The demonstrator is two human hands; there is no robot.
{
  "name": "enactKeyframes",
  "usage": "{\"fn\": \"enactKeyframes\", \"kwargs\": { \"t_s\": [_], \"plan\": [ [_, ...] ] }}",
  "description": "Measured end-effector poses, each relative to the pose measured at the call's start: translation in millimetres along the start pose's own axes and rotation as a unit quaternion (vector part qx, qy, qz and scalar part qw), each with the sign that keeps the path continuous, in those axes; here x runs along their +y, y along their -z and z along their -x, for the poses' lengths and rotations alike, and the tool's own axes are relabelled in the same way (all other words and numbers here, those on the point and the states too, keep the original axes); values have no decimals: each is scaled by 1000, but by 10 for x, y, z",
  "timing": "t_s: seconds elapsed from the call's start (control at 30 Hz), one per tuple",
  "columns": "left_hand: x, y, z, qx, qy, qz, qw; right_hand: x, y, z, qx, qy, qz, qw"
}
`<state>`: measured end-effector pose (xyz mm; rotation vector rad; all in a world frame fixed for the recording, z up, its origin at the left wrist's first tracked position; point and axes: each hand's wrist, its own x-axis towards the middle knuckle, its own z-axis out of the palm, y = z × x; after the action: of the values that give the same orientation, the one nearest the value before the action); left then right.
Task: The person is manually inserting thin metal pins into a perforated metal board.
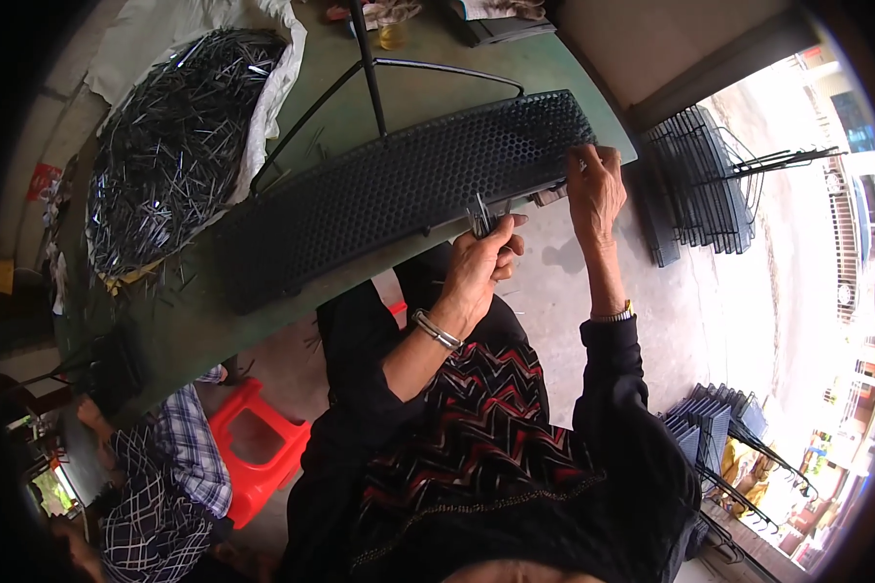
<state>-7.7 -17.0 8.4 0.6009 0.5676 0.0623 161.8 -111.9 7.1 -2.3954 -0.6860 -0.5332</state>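
A long black panel full of small holes (399, 185) lies across the green table in front of me, with a black metal rod frame (370, 78) rising from its far side. My left hand (478, 262) is closed around a small bunch of thin dark metal strips (478, 216), just below the panel's near edge. At the panel's right end, my right hand (596, 189) has its fingers pinched together against the surface. Whatever sits between those fingertips is hidden or too small to make out.
A white sack (280, 92) heaped with thin dark strips (180, 136) lies on the green table (180, 335) at left. A red stool (253, 466) and a person in checked clothing (156, 496) are lower left. Stacked black racks (705, 180) stand right; more racks (715, 428) sit lower right.
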Motion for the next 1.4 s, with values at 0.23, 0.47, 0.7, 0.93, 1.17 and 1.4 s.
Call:
{"fn": "enactKeyframes", "kwargs": {
  "t_s": [0.23, 0.47, 0.7, 0.93, 1.17, 1.4],
  "plan": [
    [-14, -15, 13, 11, 3, -3, 1000, -277, 310, 124, -231, -57, -182, 954],
    [15, -58, 17, 12, -8, -16, 1000, -416, 475, 282, -267, -160, -334, 890],
    [-60, 187, -97, 56, -36, 44, 997, -13, 249, 18, 33, -75, -160, 984],
    [-24, 111, -71, 48, -27, 24, 998, 115, -1, 79, 47, -15, -80, 996],
    [48, -16, 30, -6, -8, 18, 1000, 27, 7, 71, -6, -13, 31, 999],
    [22, 36, 23, -17, -9, 3, 1000, -360, 381, 153, -321, -30, -247, 914]
  ]
}}
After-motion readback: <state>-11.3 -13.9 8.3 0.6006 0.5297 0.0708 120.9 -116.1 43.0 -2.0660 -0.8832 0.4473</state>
